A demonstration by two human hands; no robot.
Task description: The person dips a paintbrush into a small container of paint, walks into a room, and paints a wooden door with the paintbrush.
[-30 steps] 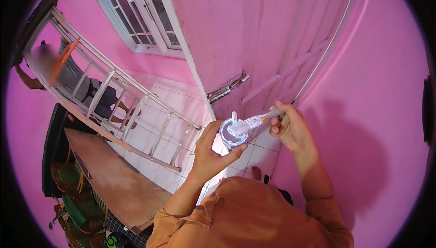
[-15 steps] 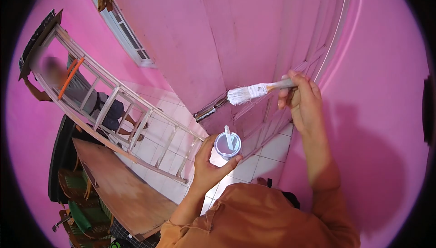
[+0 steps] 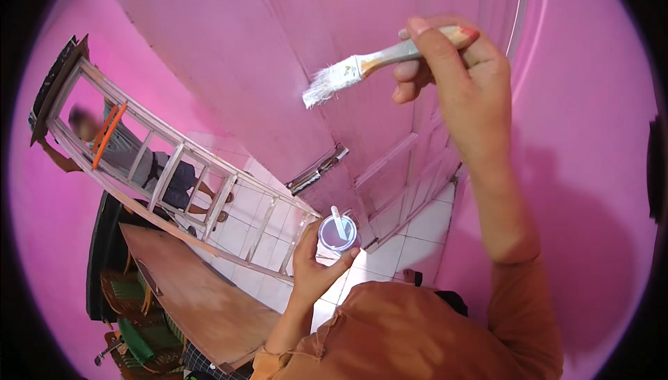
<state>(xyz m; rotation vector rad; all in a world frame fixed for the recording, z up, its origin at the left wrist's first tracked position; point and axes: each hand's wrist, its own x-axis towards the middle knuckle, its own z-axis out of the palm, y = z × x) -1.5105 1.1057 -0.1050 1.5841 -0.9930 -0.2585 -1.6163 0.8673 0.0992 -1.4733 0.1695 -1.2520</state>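
Note:
My right hand (image 3: 463, 74) is closed around the handle of a paintbrush (image 3: 341, 78), held up in front of the pink door (image 3: 257, 39). White paint coats the bristles, which point left towards the door; whether they touch it I cannot tell. Lower down, my left hand (image 3: 316, 262) grips a small paint can (image 3: 338, 244) from the side. A pale stirring stick (image 3: 339, 221) leans inside the can. On the door's edge a dark metal lock plate (image 3: 316, 170) shows, below the brush.
Left of the door stands a ladder (image 3: 167, 171), with another person (image 3: 129, 147) behind it. A brown wooden board (image 3: 195, 289) leans by green-cushioned chairs (image 3: 149, 335). White tiles (image 3: 393, 255) cover the floor. A pink wall (image 3: 584, 136) rises close on my right.
My right hand has lifted the brush up and to the left, from near the lock plate to higher before the door. My left hand with the can has shifted slightly left in view.

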